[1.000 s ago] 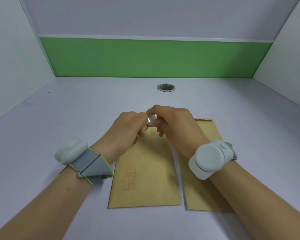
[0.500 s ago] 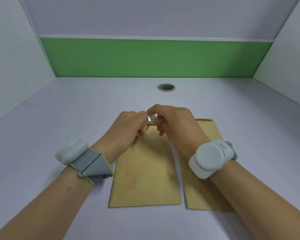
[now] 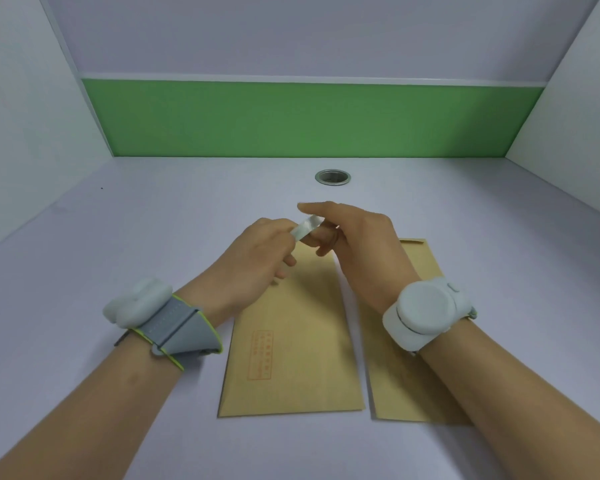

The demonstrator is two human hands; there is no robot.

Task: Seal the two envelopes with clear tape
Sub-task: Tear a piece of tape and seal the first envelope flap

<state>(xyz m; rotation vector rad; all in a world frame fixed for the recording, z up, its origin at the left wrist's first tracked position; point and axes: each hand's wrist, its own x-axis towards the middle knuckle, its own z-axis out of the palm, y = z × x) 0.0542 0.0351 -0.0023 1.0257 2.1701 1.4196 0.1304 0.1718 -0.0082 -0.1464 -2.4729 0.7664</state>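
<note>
Two brown envelopes lie side by side on the desk. The left envelope (image 3: 295,344) carries a red printed box near its left edge; the right envelope (image 3: 400,382) is partly covered by my right forearm. Both hands hover above the far ends of the envelopes. A short strip of clear tape (image 3: 307,226) stretches between them. My left hand (image 3: 257,258) pinches its left end, and my right hand (image 3: 354,244) holds its right end at the fingertips. No tape roll is visible.
A round metal grommet hole (image 3: 332,177) sits in the desk beyond my hands. White side walls and a green back panel (image 3: 309,119) enclose the pale desk (image 3: 118,237). Each wrist wears a grey-white device.
My hands have drawn slightly apart. The tape strip now shows stretched between them, where before they were bunched together around it.
</note>
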